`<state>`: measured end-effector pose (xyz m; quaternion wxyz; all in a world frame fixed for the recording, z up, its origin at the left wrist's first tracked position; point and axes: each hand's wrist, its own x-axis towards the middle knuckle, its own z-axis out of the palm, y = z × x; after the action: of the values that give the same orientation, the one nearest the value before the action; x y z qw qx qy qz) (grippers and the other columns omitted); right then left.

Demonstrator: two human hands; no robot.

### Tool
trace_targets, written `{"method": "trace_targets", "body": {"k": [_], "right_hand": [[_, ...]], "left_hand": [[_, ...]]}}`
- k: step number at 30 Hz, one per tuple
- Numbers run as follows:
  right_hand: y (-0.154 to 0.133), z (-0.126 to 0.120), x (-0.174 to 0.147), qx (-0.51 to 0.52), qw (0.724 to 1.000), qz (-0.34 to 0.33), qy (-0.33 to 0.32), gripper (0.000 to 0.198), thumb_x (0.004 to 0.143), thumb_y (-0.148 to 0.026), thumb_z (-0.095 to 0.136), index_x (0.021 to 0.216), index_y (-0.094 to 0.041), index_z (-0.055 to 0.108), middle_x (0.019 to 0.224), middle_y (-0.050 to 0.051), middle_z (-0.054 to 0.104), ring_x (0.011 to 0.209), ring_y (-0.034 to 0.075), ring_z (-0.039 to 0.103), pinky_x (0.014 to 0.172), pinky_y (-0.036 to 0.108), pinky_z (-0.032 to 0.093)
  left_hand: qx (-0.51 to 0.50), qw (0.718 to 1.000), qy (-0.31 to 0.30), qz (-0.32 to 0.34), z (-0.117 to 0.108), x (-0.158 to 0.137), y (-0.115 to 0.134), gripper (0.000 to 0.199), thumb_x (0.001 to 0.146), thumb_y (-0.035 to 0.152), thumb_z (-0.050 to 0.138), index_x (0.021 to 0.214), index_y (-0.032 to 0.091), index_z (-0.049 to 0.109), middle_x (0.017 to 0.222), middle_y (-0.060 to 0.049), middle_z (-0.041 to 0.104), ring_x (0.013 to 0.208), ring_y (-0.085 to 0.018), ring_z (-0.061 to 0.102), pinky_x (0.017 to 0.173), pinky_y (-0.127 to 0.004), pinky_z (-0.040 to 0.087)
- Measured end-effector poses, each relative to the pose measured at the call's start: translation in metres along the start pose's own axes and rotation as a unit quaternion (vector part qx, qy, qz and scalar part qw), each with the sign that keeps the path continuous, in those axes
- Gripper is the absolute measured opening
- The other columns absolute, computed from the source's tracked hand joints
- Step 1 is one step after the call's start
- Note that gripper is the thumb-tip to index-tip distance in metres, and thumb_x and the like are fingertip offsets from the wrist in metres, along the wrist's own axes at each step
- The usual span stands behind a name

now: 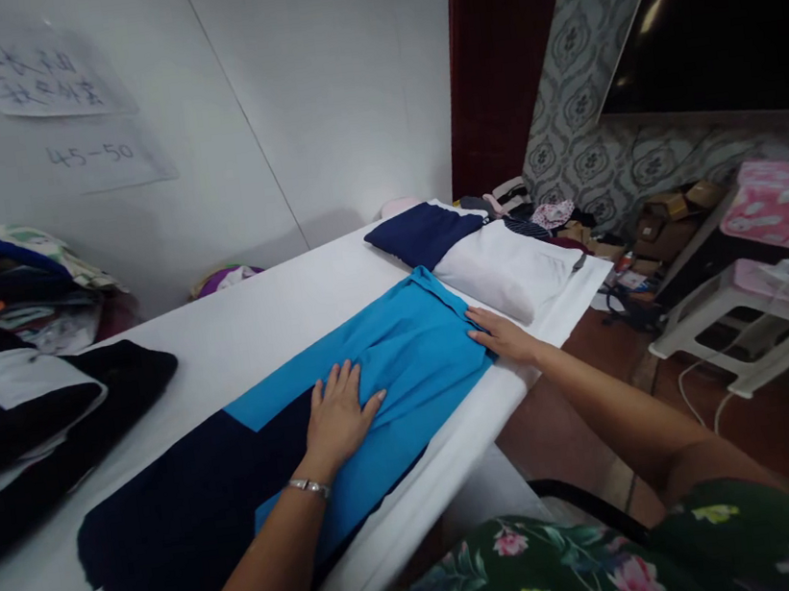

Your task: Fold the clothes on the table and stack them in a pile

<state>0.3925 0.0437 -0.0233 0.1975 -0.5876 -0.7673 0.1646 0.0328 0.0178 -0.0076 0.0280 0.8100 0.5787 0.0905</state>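
Note:
A blue and dark navy garment [409, 352] lies spread out on the white-covered table [305, 278]. My left hand [341, 414] rests flat on its blue part, fingers apart, near the border with the dark part. At the garment's right end, my right hand [499, 332] touches the blue edge with fingers stretched out. Some of its fingertips sit at the fold, and I cannot see what is under them. Wrinkles run across the blue cloth between the two hands.
Behind the garment lie a folded navy cloth [422, 234] and a white cloth [507, 266]. Black and white clothing [53, 408] covers the table's left side. A clothes pile [15, 287] stands against the wall. To the right are a plastic stool [753, 316] with a cable and several boxes [662, 231].

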Motion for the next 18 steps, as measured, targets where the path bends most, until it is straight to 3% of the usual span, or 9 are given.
{"method": "trace_targets", "body": {"k": [4,8,10,13,18], "right_hand": [[-0.022,-0.017,0.02,-0.053,0.998,0.022,0.017,0.068,0.091,-0.062,0.036,0.148,-0.024,0.034,0.156,0.006,0.026,0.144,0.035,0.018,0.115,0.054,0.015],[-0.058,-0.022,0.06,-0.084,0.995,-0.046,0.021,0.07,0.092,-0.06,0.034,0.151,-0.024,0.026,0.159,0.006,0.015,0.146,0.031,0.011,0.116,0.051,0.014],[-0.069,-0.016,0.084,-0.098,0.994,-0.051,-0.001,0.072,0.092,-0.06,0.035,0.151,-0.021,0.025,0.159,0.009,0.014,0.146,0.03,0.009,0.115,0.05,0.014],[-0.073,0.0,0.116,-0.121,0.992,-0.007,-0.044,0.075,0.091,-0.06,0.036,0.151,-0.017,0.024,0.159,0.013,0.013,0.146,0.032,0.008,0.115,0.053,0.013],[-0.061,0.029,0.134,-0.155,0.983,0.034,-0.092,0.077,0.091,-0.062,0.032,0.151,-0.015,0.022,0.159,0.012,0.012,0.146,0.031,0.008,0.115,0.051,0.015]], "left_hand": [[-0.011,1.0,0.011,-0.004,0.003,-0.001,-0.001,0.067,0.09,0.057,0.039,0.142,0.015,0.043,0.151,-0.014,0.037,0.143,-0.029,0.025,0.116,-0.05,0.016],[-0.02,1.0,0.016,-0.002,0.005,-0.001,-0.002,0.067,0.09,0.058,0.04,0.141,0.015,0.044,0.15,-0.014,0.037,0.143,-0.029,0.025,0.116,-0.05,0.016],[-0.02,1.0,0.012,-0.003,0.004,-0.002,-0.002,0.068,0.09,0.058,0.038,0.142,0.014,0.043,0.151,-0.014,0.036,0.143,-0.029,0.025,0.116,-0.05,0.016],[-0.022,1.0,0.007,-0.01,0.002,-0.003,0.0,0.067,0.09,0.057,0.038,0.142,0.014,0.044,0.151,-0.014,0.036,0.143,-0.029,0.026,0.116,-0.051,0.017],[-0.035,0.999,0.02,-0.008,0.002,-0.004,0.0,0.064,0.09,0.054,0.042,0.14,0.016,0.046,0.149,-0.015,0.039,0.142,-0.03,0.028,0.115,-0.051,0.018]]}}
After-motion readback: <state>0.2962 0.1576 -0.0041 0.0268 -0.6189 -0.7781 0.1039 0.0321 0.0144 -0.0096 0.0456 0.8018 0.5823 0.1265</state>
